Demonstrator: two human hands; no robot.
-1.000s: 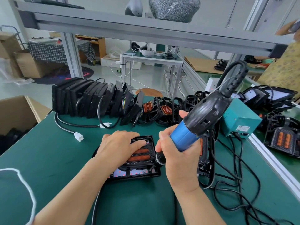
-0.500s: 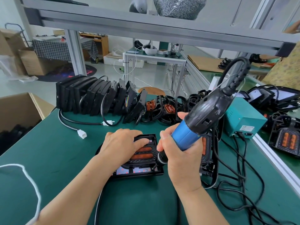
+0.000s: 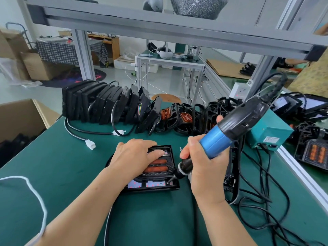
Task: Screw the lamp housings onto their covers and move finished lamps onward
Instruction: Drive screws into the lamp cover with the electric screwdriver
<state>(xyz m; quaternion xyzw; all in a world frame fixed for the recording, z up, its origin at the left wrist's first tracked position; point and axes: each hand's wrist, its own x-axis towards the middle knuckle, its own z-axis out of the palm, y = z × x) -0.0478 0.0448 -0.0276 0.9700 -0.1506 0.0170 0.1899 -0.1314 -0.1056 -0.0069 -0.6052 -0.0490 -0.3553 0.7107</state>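
Note:
A black lamp housing [image 3: 160,174] with two orange slots lies flat on its cover in the middle of the green table. My left hand [image 3: 134,154] presses down on its top, fingers spread over the ribs. My right hand [image 3: 204,167] grips a blue and black electric screwdriver [image 3: 229,130], tilted up to the right. Its bit tip touches the housing's near right corner [image 3: 171,181]. A second black housing [image 3: 230,178] lies partly hidden behind my right hand.
A row of black lamps [image 3: 106,102] stands on edge at the back left, with more housings [image 3: 186,118] to its right. A teal power box [image 3: 269,135] and tangled black cables [image 3: 266,201] fill the right side. A cardboard box [image 3: 21,118] sits at the left.
The hands and screwdriver hold nearly the same pose on the housing. The view has shifted slightly, so everything sits a little lower and to the right.

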